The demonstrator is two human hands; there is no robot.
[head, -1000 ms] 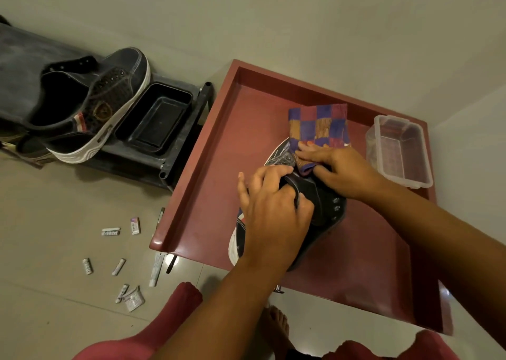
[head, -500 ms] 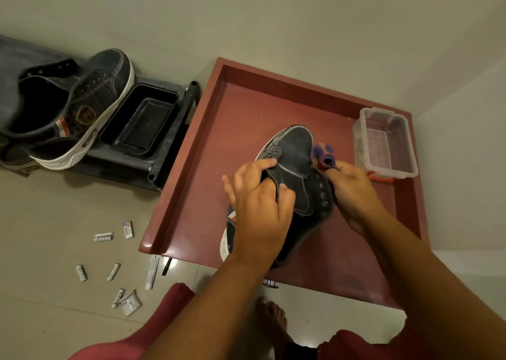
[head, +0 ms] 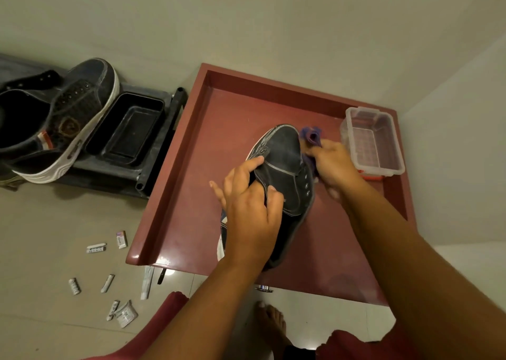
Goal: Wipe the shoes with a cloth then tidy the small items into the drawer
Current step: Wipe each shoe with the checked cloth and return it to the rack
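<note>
dark canvas shoe (head: 284, 168) is lying in the middle of the red counter (head: 191, 195), and the wiping step is in hand. the left hand (head: 252, 211) is grasping the shoe at its opening, fingers curled over the edge. the right hand (head: 332, 165) is clenching the purple cloth (head: 310, 136) at the shoe's side, at three o'clock from the toe. i think the next move is asking for turning the shoe to reach the other side, then taking the second shoe (head: 63, 121), which is resting on a black rack (head: 126, 132) at nine o'clock. i am counting two shoes, one cloth, one clear box (head: 373, 140) at two o'clock, and about eight small items (head: 109, 277) on the floor at seven o'clock.
</note>
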